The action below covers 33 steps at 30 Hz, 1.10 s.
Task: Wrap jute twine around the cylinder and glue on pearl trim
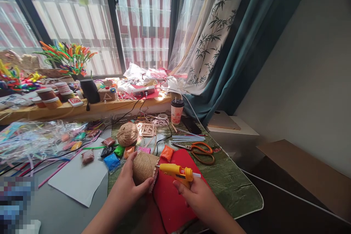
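Your left hand (128,184), at the lower centre of the frame, grasps a twine-wrapped cylinder (144,168), its fingers along the far side and its thumb along the near side. The cylinder lies tilted, its scalloped rim turned toward the right of the frame. Your right hand (196,193), right of centre in the lower part, is curled around the handle of a yellow glue gun (175,170); a pale glue stick (196,175) protrudes from the gun's rear. The nozzle points left at the rim of the cylinder; whether it touches cannot be told.

Beneath the gun and your right hand lies a red sheet (174,204), spread over a green table surface (233,186). An orange packet (167,153) sits at the upper edge of the sheet, near the nozzle. Orange-handled scissors (203,152) lie to the right, with translucent sticks (186,139) just above them in the frame. Above the cylinder, near the centre, rests a ball of twine (127,134); left of your cylinder lie a blue packet (111,162) and a green packet (119,150). A white sheet (79,177) occupies the lower left. Farther up, right of centre, a lidded paper cup (177,112) stands upright beside a dark phone (191,125).
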Motion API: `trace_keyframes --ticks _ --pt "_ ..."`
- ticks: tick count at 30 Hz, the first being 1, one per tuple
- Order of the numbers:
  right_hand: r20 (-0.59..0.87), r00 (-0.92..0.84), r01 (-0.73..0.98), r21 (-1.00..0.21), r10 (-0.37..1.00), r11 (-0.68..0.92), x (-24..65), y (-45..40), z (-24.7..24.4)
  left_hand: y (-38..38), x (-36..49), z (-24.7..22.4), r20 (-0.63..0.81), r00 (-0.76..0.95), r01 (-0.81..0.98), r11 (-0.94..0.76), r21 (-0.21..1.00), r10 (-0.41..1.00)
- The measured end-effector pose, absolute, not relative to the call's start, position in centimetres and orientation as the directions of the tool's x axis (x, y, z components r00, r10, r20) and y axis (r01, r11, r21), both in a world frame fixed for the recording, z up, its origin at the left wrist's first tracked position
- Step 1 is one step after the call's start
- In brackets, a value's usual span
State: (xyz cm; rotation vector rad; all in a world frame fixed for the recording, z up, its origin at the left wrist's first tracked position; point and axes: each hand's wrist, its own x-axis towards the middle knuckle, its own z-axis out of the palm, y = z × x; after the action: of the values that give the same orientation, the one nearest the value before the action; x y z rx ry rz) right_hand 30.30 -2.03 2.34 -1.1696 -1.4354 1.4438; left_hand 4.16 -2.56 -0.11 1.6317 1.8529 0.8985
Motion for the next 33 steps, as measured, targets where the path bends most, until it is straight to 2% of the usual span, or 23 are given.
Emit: trace_keyframes --ticks 13,23,33 --pt "-0.152 -0.249 0.243 -0.966 0.956 -0.091 30.8 -1.7 1.4 -2.7 4.2 -0.1 0.070 -0.145 0.665 0.045 0.746 0.987" --pt "-0.181 -0.260 0.224 -0.967 0.948 -0.123 30.7 -1.4 1.1 -2.7 4.1 -0.3 0.079 -0.156 0.647 0.041 0.762 0.984" --pt "-0.141 -0.261 0.220 -0.972 0.955 -0.084 31.0 -1.2 0.7 -2.7 4.1 -0.3 0.074 -0.142 0.652 0.038 0.757 0.987"
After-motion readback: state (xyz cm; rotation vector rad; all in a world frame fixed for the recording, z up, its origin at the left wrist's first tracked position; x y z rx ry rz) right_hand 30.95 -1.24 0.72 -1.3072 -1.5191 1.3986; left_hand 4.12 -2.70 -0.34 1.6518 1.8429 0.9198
